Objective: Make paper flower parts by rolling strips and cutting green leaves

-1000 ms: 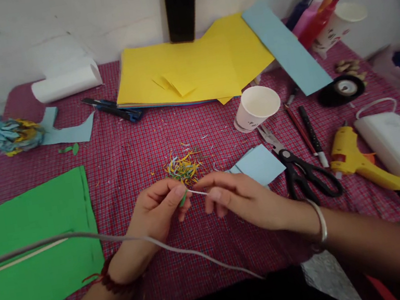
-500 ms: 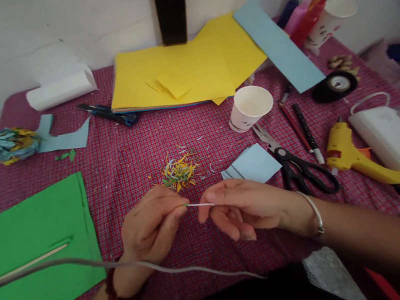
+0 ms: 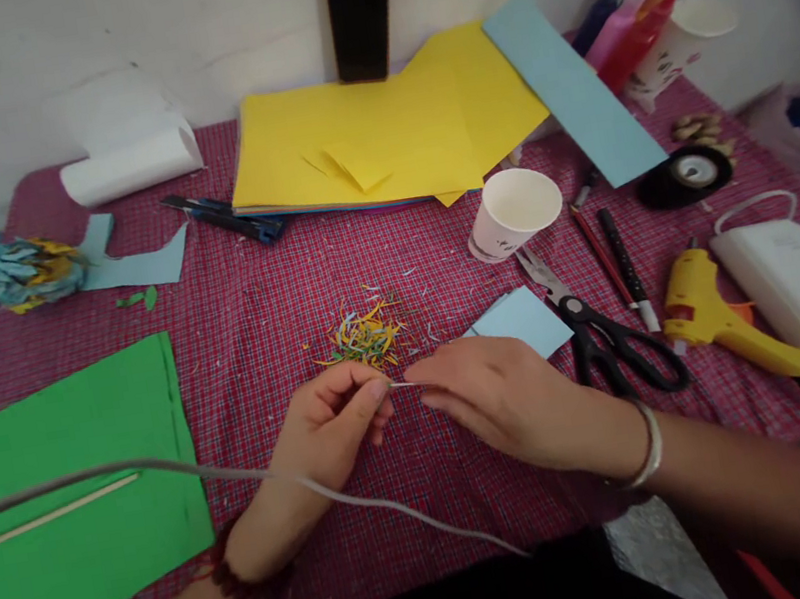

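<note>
Bare tabletop (image 3: 250, 313) left of the scraps (image 3: 365, 337), between green sheet (image 3: 76, 513) and yellow paper (image 3: 382, 140): passage open. Right side obstructed: blue card (image 3: 525, 318), scissors (image 3: 607, 332), cup (image 3: 512, 213) and glue gun (image 3: 726, 321) lie close together. Grey cable (image 3: 379, 503) crosses the near edge, over the left hand's (image 3: 330, 432) wrist.

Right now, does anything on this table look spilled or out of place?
A heap of coloured paper shreds, tiny scraps strewn around it, lies loose on the checked cloth beyond the left hand and right hand, which pinch a thin strip.
</note>
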Demonstrator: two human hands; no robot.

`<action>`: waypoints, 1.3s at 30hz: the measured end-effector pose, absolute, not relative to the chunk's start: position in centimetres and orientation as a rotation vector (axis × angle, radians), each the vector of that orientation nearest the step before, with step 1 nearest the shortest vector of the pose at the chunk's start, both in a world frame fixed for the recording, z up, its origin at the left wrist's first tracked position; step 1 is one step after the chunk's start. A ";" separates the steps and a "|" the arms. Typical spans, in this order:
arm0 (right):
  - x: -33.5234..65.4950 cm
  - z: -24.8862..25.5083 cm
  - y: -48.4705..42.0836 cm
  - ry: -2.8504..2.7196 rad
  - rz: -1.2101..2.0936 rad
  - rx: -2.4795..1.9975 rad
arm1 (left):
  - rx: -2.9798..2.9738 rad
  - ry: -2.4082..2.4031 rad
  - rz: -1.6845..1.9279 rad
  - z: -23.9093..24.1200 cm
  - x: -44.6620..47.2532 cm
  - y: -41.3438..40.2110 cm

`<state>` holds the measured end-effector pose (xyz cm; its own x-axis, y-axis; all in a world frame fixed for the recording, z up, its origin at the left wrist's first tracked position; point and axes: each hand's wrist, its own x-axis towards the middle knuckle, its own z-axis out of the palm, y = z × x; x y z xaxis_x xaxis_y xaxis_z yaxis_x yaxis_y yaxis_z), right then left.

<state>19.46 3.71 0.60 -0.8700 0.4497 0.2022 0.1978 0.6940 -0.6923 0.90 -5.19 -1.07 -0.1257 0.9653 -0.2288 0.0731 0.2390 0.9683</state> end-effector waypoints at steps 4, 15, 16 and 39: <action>19.4 1.3 3.5 -1.985 1.829 -0.680 | 1.728 1.697 1.176 0.0 0.6 -5.4; 18.7 0.3 3.6 -1.953 2.247 -0.720 | 1.577 1.724 1.331 0.2 0.4 -5.7; 18.7 0.1 3.5 -2.126 1.990 -0.723 | 1.311 1.648 1.364 0.1 0.7 -5.7; 18.1 -0.5 4.0 -1.949 2.027 -0.885 | 0.505 1.326 1.321 0.0 1.5 -4.9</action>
